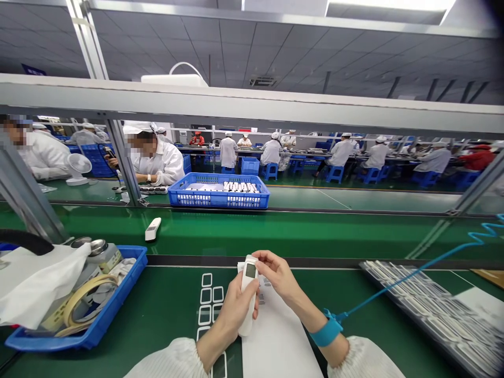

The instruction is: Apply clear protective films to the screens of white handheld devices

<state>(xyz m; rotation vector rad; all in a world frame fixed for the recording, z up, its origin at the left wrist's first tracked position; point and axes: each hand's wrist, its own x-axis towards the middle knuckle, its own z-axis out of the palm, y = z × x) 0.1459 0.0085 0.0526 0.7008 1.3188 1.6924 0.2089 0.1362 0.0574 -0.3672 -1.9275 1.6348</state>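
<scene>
My left hand is wrapped round a white handheld thermometer, its small grey screen facing up and its head pointing away from me. My right hand touches the upper right of its head with thumb and forefinger pinched together. Whether anything thin is between those fingertips is too small to tell. Beneath both hands lies a white sheet of paper with some print near its far end. Several white rounded frames lie on the green table just left of the paper.
A blue tray with tape, cans and cloths stands left. At right is a dark tray of flat white parts. A blue coiled cord runs to my right wristband. Another thermometer and a blue basket are beyond; co-workers sit farther back.
</scene>
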